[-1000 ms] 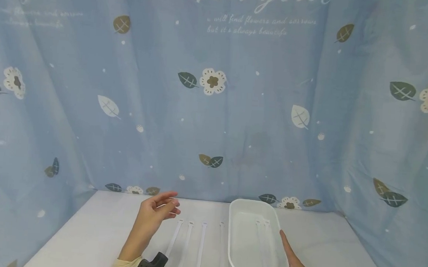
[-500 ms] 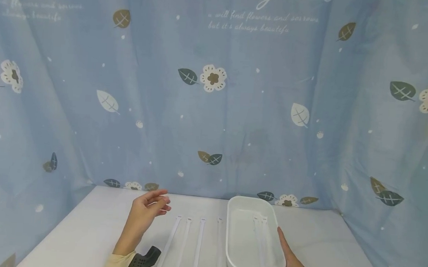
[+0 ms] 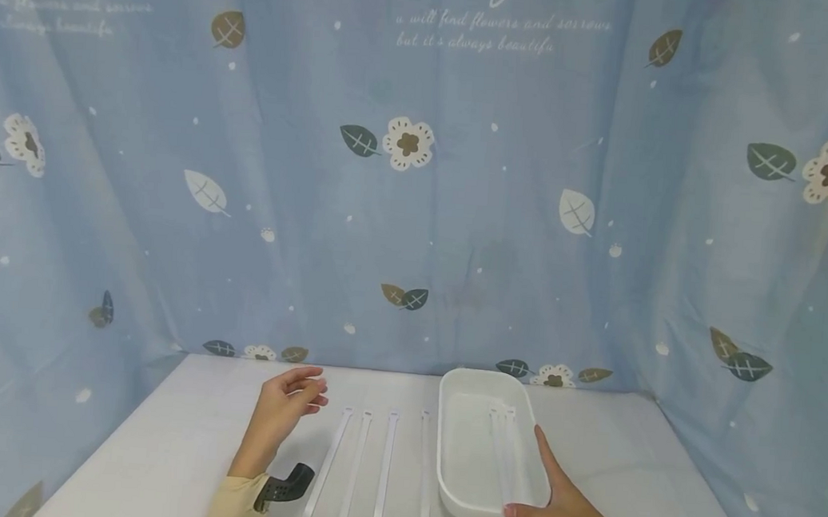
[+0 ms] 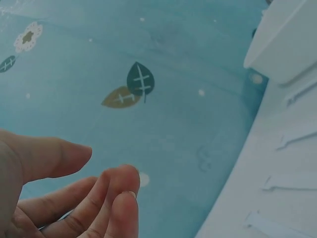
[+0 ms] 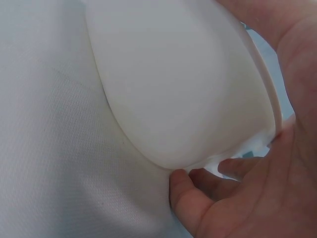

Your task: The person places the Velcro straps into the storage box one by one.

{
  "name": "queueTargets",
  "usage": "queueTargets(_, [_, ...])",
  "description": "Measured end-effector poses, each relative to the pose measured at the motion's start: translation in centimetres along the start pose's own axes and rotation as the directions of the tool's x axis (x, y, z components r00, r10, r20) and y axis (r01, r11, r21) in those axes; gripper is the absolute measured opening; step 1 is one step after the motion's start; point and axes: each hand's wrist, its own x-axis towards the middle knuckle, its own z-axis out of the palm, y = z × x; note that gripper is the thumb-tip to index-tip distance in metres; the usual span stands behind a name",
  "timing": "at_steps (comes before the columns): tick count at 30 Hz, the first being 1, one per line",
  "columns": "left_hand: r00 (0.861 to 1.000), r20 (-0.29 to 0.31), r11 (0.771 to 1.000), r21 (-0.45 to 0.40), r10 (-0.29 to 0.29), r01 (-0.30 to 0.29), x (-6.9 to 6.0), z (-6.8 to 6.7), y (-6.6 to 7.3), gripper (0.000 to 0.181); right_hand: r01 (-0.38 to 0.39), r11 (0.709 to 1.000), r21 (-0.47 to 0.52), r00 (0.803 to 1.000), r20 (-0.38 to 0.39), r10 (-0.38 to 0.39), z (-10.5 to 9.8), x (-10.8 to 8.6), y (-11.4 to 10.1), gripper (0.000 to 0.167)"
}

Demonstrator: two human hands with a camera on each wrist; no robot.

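Right hand grips tray by near right corner, likely to steady it; two strips inside. Four strips lie left on table, spaced apart, seemingly for easy grasping. Left hand beside them, fingers relaxed, empty.

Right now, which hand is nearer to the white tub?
The right. The right hand grips the white tub at its near right corner; the left hand is apart from it, left of four white strips.
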Motion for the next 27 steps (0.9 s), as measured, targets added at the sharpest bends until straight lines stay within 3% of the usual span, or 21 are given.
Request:
queueTargets(13, [0.999,-0.026,0.995,0.092,-0.035,0.038,0.5,0.5,-1.9,0.036,0.058,0.998,-0.034,0.998,-0.012,-0.058,0.0,-0.1,0.2,0.128])
queueTargets(27, [1.0,-0.003,0.975,0.22,-0.017,0.017,0.7,1.2,-3.0,0.039,0.016,0.999,-0.038,1.0,-0.015,-0.017,-0.1,-0.1,-0.1,0.128])
